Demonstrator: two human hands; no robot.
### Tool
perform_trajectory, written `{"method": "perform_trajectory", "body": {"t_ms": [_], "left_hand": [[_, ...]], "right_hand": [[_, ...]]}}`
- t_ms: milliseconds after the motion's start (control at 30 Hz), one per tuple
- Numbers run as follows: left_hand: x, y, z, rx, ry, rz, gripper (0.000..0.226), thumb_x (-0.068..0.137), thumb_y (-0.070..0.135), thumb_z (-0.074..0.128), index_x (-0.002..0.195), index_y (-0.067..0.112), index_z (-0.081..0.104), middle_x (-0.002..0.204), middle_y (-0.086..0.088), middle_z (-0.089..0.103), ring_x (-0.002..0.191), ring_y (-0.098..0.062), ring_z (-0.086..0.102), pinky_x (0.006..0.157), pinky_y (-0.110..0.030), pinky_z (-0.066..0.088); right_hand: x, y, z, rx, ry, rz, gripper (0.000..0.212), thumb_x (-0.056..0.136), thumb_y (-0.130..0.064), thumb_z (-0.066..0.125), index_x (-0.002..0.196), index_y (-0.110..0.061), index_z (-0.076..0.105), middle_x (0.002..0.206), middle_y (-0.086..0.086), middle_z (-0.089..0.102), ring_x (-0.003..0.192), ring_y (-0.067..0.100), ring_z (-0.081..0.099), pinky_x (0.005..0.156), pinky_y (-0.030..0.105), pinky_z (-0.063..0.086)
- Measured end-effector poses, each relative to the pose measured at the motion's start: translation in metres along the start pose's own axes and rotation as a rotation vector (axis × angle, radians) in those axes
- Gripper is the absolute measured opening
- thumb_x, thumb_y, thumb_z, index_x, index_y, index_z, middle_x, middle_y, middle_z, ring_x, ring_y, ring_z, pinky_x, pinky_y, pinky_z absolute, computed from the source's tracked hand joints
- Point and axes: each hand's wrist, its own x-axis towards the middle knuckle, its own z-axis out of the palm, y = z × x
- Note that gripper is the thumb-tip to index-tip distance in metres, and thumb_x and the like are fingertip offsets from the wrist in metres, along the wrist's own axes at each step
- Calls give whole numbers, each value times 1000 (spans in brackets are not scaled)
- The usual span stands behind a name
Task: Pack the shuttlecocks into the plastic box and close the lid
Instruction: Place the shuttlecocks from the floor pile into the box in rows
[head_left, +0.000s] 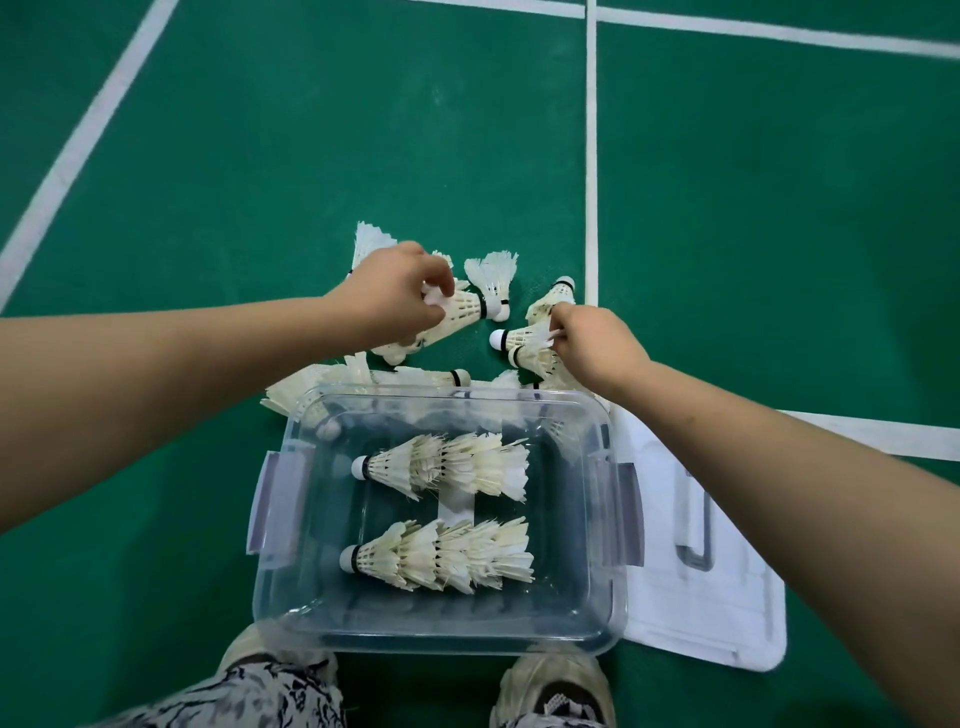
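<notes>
Holding a shuttlecock (460, 312) by its skirt in the left grip (389, 296), fingers curled round it. Pinching the feather edge of a second shuttlecock (522, 340) in the right grip (592, 345). Both down near the floor (260, 182), just beyond the open box (280, 582) with two nested rows (447, 467) inside. Not yet covered by the lid (727, 597), flat at its right. Likely to slip if lifted by so few feathers, and likely to bend them if squeezed harder.

Left grip (389, 293) covers feather end of held shuttlecock (462, 306). Right grip (589, 345): fingertips buried in feathers of pinched shuttlecock (522, 340). Nearer than both grips, shuttlecocks (332, 427) behind box (602, 519) wall blurred. Lid (727, 597) partly under right forearm (779, 457).
</notes>
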Motion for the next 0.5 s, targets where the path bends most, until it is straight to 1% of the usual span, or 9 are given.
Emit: {"method": "perform_trajectory", "body": {"t_ms": [100, 167, 267, 333, 400, 467, 500], "left_hand": [[-9, 7, -21, -24, 72, 36, 19, 81, 16, 63, 100, 16, 64, 97, 0, 48, 86, -15, 49, 81, -23, 38], [-17, 12, -35, -56, 120, 48, 19, 79, 15, 66, 98, 16, 65, 95, 1, 50, 85, -15, 51, 82, -23, 38], [-32, 20, -51, -123, 172, 59, 18, 77, 14, 68, 94, 19, 66, 92, 2, 50, 80, -15, 52, 81, -21, 38], [-43, 24, -58, -188, 181, 46, 17, 77, 15, 69, 91, 23, 65, 85, 5, 49, 73, -11, 50, 76, -21, 39], [-55, 29, -60, -277, 150, 26, 18, 76, 14, 70, 84, 28, 62, 82, 9, 49, 69, -6, 50, 73, -21, 40], [-70, 34, -56, -342, 66, 30, 26, 75, 12, 71, 78, 35, 59, 86, 8, 53, 68, -4, 51, 74, -21, 42], [-77, 36, -53, -352, 12, 42, 30, 75, 11, 71, 77, 38, 57, 87, 8, 55, 69, -4, 52, 74, -19, 43]], "right_hand": [[-4, -1, -5, 53, 48, 51, 17, 89, -10, 46, 103, -6, 54, 101, 21, 63, 92, 37, 56, 73, 36, 44], [-8, -3, -10, 81, 75, 86, 18, 90, -13, 48, 105, -6, 54, 101, 21, 63, 93, 37, 56, 69, 33, 41], [-17, -4, -17, 110, 103, 111, 18, 91, -18, 52, 105, -7, 55, 102, 19, 64, 93, 35, 56, 67, 31, 38], [-25, -3, -22, 121, 118, 122, 18, 90, -18, 53, 104, -7, 56, 102, 18, 64, 93, 34, 56, 67, 31, 37], [-34, -3, -28, 130, 138, 138, 17, 90, -19, 53, 103, -7, 56, 100, 18, 65, 91, 33, 56, 68, 31, 38], [-43, -4, -34, 148, 169, 153, 17, 90, -20, 53, 102, -8, 57, 100, 17, 65, 91, 33, 56, 70, 33, 41], [-48, -5, -37, 167, 186, 161, 17, 90, -20, 53, 102, -8, 57, 99, 16, 65, 91, 32, 56, 72, 33, 42]]}}
